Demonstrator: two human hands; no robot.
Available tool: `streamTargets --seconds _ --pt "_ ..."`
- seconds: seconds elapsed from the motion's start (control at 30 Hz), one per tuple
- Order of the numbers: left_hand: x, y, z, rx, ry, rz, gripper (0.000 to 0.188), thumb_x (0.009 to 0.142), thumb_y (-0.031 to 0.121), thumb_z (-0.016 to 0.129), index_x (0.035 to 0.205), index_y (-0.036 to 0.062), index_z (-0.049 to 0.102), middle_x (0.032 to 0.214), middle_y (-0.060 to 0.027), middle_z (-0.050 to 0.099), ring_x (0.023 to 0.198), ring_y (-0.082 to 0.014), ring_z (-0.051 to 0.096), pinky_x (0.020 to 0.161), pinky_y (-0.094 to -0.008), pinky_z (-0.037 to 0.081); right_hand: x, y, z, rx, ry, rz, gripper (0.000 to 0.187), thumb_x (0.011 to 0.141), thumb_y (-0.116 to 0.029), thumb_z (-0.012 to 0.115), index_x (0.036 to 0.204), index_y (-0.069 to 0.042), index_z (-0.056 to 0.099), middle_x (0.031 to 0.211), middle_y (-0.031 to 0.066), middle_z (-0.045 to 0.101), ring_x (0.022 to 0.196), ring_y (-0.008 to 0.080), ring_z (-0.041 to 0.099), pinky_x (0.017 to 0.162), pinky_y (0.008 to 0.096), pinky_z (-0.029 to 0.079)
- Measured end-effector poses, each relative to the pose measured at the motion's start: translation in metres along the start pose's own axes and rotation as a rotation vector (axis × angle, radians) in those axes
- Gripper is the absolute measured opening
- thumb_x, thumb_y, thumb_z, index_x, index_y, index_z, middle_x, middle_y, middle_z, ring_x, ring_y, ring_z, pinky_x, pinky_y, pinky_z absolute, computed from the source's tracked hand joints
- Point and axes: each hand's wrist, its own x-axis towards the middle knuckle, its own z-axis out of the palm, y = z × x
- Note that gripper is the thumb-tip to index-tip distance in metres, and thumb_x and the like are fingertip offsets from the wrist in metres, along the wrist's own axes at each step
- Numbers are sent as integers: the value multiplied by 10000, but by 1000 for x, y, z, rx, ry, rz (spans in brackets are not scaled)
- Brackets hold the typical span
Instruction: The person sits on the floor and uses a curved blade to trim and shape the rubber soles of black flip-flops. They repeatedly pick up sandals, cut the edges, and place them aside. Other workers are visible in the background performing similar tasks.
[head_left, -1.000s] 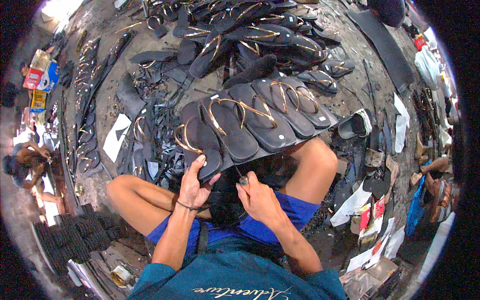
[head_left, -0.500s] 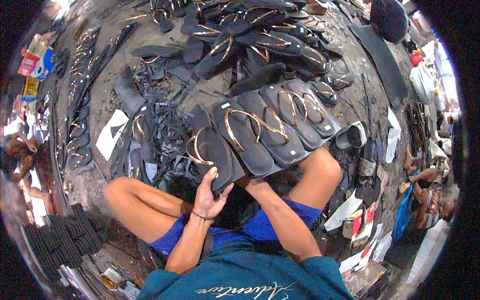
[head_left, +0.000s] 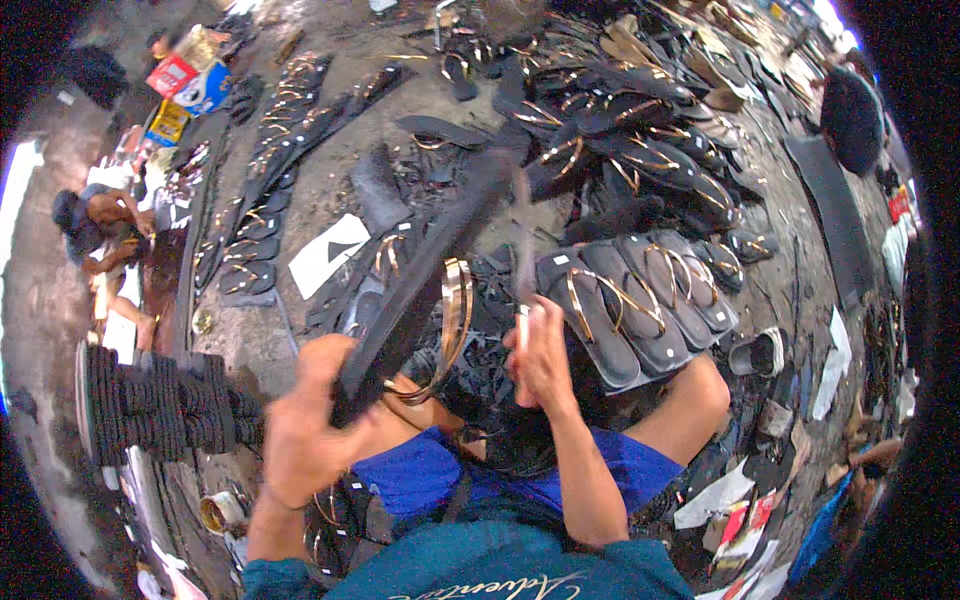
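My left hand (head_left: 310,430) grips a black flip-flop (head_left: 425,280) by one end, with its sole raised edge-on and its gold strap (head_left: 458,315) facing right. Upright in my closed right hand (head_left: 545,355) is a knife (head_left: 523,230); its blade is smeared by motion, so its exact shape is unclear. The blade stands just right of the raised flip-flop, apparently apart from it. Several more flip-flops (head_left: 610,340) with gold straps lie side by side by my right knee, on a dark sheet.
Black offcuts (head_left: 490,345) litter the floor before me. Beyond them rises a heap of flip-flops (head_left: 660,160). Flip-flop rows (head_left: 250,245), stacked black soles (head_left: 165,400) and white paper (head_left: 325,255) lie left. Another person (head_left: 105,220) sits far left; a black strip (head_left: 835,220) lies right.
My left hand has lifted the leftmost flip-flop away from the others and tilted it up. The right hand has left the row's near edge and now holds a knife. The view has shifted left.
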Motion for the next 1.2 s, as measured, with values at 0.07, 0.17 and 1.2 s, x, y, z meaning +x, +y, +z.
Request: streamTargets --seconds 0.07,0.17,1.2 --pt "-9 -9 -33 -152 254 131 681 700 198 835 1281 26 523 1050 -94 661 1026 -316 677 936 -435 531 -29 -3 -28 22 28 -105 393 1054 -255 449 1399 -79 389 907 76 631 598 103 557 501 248 472" --pt "-11 8 -43 -1092 641 57 550 778 186 768 1252 46 527 1010 -97 657 1006 -312 679 936 -435 552 -70 -7 -46 -12 19 -310 389 1035 -182 499 1402 -63 442 989 64 657 759 78 570 646 219 483" --pt "-58 -54 45 -1185 -325 -583 639 824 376 793 1259 -12 531 1076 -42 652 977 -127 622 892 -285 509 -215 29 -103 -491 -370 -418 363 720 -104 814 1066 -55 716 917 100 721 640 194 649 570 314 534"
